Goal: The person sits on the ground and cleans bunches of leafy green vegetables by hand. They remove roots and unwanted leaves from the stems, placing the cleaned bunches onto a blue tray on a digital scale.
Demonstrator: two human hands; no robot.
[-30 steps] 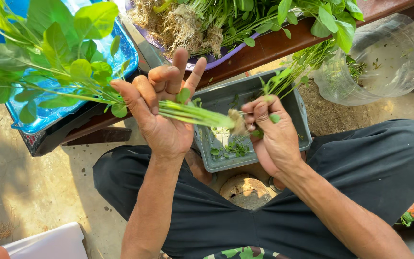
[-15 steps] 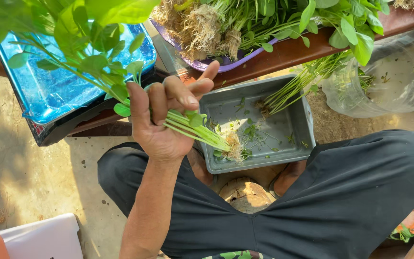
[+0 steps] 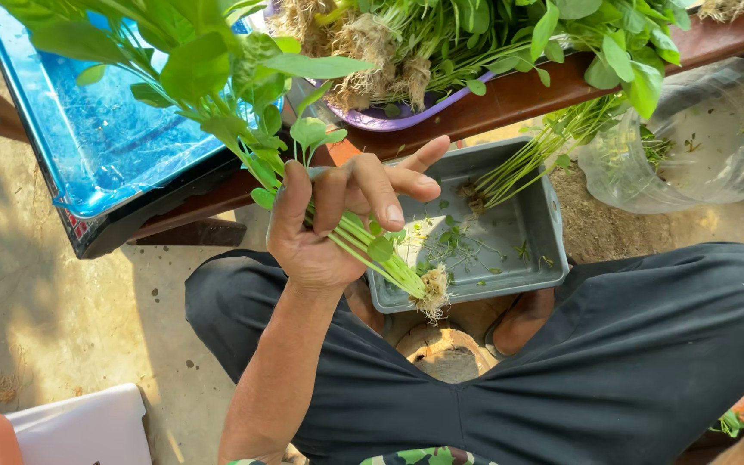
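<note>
Left hand (image 3: 325,228), grip closed around the greens bunch (image 3: 363,245), roots slanting down-right over the grey tray (image 3: 553,232); right hand apparently out of view.

Outdoor vegetable-sorting spot: concrete ground (image 3: 62,310), heaped rooted greens (image 3: 441,43)

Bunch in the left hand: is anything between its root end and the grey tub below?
Nothing visible. The left hand holds the bunch with its roots over the near rim of the tub; only loose scraps lie inside.
</note>
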